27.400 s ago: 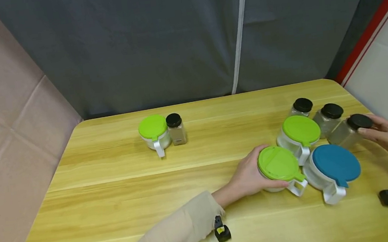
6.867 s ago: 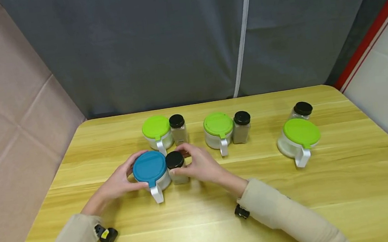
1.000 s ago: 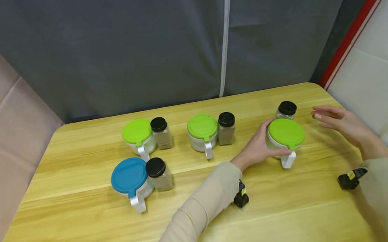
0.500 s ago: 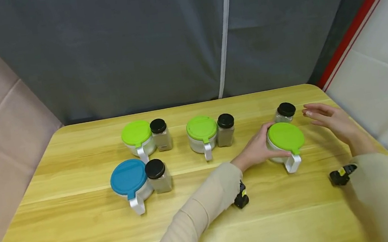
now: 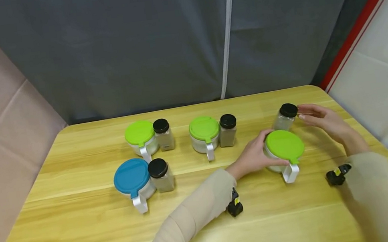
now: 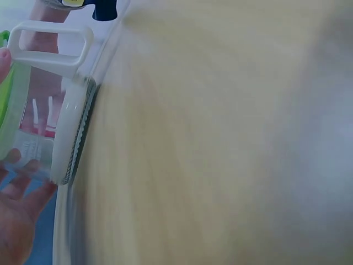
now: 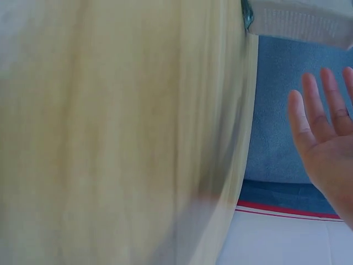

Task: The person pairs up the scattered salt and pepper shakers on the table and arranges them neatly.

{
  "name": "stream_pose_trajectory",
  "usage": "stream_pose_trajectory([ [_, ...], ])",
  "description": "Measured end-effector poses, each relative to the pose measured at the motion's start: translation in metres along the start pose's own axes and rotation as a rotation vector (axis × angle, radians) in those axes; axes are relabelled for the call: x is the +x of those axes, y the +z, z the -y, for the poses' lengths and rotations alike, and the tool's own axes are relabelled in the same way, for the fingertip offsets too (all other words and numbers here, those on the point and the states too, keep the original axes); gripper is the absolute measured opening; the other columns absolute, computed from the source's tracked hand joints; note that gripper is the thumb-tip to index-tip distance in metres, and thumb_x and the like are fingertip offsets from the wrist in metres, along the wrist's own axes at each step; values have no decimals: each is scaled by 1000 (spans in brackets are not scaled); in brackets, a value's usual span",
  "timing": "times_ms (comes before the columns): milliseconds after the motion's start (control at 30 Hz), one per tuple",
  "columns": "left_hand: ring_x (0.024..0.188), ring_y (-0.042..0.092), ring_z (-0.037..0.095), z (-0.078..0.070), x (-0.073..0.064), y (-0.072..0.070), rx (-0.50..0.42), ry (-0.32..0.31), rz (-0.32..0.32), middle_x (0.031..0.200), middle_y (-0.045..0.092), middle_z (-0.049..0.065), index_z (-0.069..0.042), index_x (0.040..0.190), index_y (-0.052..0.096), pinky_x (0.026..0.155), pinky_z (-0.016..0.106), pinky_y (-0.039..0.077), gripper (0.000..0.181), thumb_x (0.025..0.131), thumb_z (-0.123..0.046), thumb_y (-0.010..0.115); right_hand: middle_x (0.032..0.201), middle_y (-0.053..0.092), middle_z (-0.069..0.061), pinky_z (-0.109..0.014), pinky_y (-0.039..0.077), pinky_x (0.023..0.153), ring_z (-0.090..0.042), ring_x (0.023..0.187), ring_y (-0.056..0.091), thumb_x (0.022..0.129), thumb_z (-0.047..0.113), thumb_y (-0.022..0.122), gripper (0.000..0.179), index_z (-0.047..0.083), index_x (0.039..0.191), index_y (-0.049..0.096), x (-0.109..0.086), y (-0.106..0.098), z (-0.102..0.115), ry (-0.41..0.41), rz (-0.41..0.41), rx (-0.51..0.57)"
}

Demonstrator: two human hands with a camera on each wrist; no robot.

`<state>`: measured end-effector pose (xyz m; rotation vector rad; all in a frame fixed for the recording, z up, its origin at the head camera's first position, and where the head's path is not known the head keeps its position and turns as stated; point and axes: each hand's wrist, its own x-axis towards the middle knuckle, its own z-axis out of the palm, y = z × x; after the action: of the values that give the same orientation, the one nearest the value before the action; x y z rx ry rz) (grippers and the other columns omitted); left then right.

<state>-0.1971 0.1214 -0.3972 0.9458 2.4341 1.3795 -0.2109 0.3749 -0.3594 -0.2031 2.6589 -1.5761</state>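
My left hand grips a seasoning pot with a green lid and white handle at the right of the table. In the left wrist view, fingers reach round the clear body of that pot, its base close over the tabletop. Just behind it stands a clear spice jar with a black cap. My right hand is at the right side of this jar, fingertips close to the cap. The right wrist view shows the right hand with fingers extended, and part of the jar above.
Three pot-and-jar pairs stand to the left: a green-lidded pot with a black-capped jar, another green-lidded pot with a jar, and, nearer, a blue-lidded pot with a jar. A grey curtain hangs behind the table.
Since 27 seconds ago, a blue-lidded pot, a green-lidded pot and two jars have gone left from the right-hand cluster. In the last second, the left hand drew its pot nearer; the right hand moved left.
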Motion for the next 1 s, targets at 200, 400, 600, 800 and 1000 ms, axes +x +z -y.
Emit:
stream_pose_trajectory([
  [200,110,42,9,2,-9,-9,-9,1,0,125,44,-4,-21,135,29,91,27,35,91,61,-44,77,119,42,6,-19,42,80,2,99,44,90,26,52,52,3,133,33,5,1,7,11,13,-37],
  [400,108,44,7,4,-16,-15,-4,40,-3,123,46,-3,-18,134,31,89,24,35,90,61,-42,78,130,34,-16,-37,32,93,-17,110,39,88,32,53,65,3,138,23,10,4,12,95,44,-94],
  [600,107,44,6,6,-21,-17,-18,65,1,124,46,-4,-16,133,32,88,23,36,89,61,-41,78,132,28,-24,-54,21,95,-34,117,28,87,34,54,71,1,139,18,13,9,16,126,61,-77],
  [800,108,43,6,7,-26,-21,-23,64,7,125,44,-5,-16,133,31,88,23,36,90,61,-39,79,136,24,-23,-54,21,95,-36,121,24,87,34,54,71,3,140,18,15,12,18,124,70,-78],
  [1000,111,39,6,8,-29,-23,14,63,16,125,41,-4,-14,134,30,92,25,32,92,60,-41,79,130,34,-18,-51,26,94,-29,116,33,87,35,55,67,5,139,23,14,17,16,100,33,-80],
])
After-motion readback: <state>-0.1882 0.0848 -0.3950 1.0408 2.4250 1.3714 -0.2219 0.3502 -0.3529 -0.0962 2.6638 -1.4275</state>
